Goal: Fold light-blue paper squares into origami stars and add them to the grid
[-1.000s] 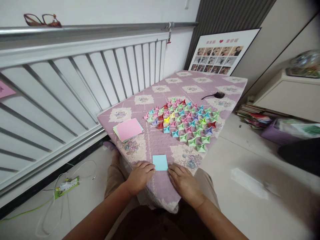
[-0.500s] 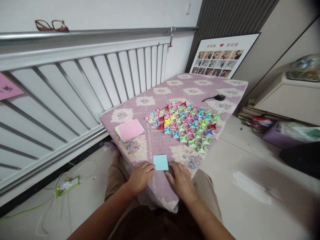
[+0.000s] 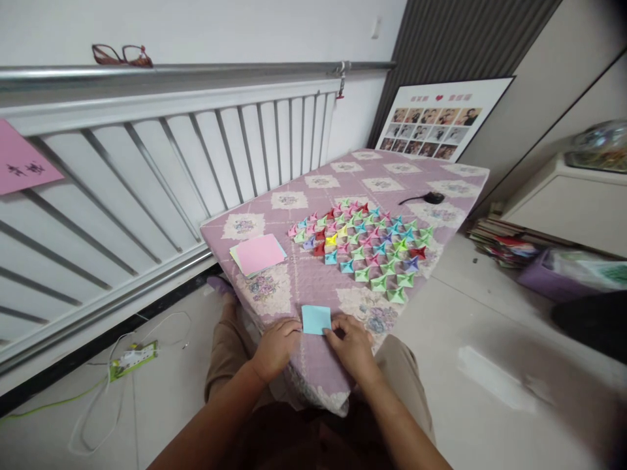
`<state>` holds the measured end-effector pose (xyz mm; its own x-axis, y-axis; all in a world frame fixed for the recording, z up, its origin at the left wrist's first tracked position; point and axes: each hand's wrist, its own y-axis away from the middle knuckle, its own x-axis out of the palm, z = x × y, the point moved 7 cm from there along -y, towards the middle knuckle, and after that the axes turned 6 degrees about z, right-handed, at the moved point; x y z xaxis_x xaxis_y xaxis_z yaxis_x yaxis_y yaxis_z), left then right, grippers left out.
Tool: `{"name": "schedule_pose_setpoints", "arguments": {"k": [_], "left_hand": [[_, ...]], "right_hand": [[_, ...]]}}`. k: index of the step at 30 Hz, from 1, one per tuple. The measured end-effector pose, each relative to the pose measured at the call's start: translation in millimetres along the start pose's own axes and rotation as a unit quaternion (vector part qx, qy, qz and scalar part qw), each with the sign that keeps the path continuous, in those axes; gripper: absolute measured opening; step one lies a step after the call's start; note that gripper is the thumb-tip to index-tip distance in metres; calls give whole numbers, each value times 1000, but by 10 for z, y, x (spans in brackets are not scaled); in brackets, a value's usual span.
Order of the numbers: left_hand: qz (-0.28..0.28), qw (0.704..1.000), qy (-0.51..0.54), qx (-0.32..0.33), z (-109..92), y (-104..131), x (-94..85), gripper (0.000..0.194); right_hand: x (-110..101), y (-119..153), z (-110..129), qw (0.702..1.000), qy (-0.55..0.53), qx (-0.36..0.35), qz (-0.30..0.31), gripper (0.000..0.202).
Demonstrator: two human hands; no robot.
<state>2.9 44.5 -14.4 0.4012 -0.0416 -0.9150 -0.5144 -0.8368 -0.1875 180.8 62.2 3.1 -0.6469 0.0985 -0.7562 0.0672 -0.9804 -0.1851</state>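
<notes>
On the purple floral cloth-covered worktop (image 3: 316,284), your right hand (image 3: 353,347) pinches the square light-blue paper sheet (image 3: 316,318) at its four-o'clock corner, while your left hand (image 3: 277,347), its grip unclear, lies by the nine-o'clock edge.

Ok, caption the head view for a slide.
Left hand and right hand flank a blue paper square near folded paper pieces on a floral tablecloth.
</notes>
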Motion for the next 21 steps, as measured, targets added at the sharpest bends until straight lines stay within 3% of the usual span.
{"name": "schedule_pose_setpoints", "arguments": {"k": [6,9,12,15,21], "left_hand": [[-124,981,113,-102,57,49,-165,30],[-173,972,96,-123,-52,58,-284,38],[-147,984,35,-89,-237,28,-318,42],[-85,994,-9,-60,-338,17,-258,31],[-49,996,-14,-73,-289,123,-173,28]], "right_hand": [[-139,129,73,993,-24,-52,-107,17],[-137,189,188,991,37,-73,-110,14],[-85,225,331,988,84,-105,-74,12],[-36,253,431,983,101,-147,-44,10],[4,266,423,980,105,-166,-26,9]]}}
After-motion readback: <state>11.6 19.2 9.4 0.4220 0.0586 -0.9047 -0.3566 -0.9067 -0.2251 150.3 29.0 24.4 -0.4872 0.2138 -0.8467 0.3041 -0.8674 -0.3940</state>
